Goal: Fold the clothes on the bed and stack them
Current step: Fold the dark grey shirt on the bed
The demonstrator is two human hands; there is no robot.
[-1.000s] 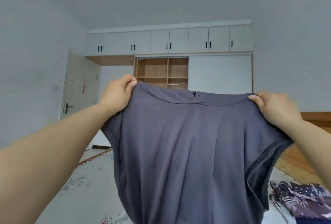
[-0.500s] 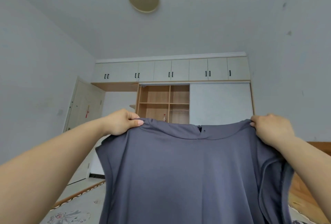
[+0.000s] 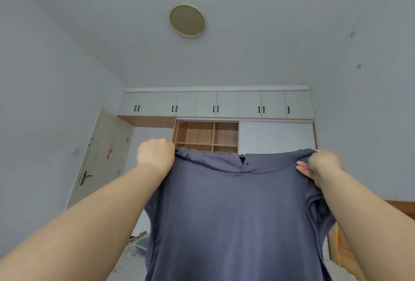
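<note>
Grey shirt (image 3: 233, 217) held up, hiding wardrobe (image 3: 215, 123) shelves

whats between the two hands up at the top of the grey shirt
In the head view, the grey shirt's collar edge spans from the left hand to the right hand, with a small dark button at the neck opening about midway.

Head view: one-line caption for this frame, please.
Both hands, left and right, grip a grey shirt by its shoulders, held up.

No text can be read — the red mark on the door (image 3: 109, 150) is too blurred.
</note>
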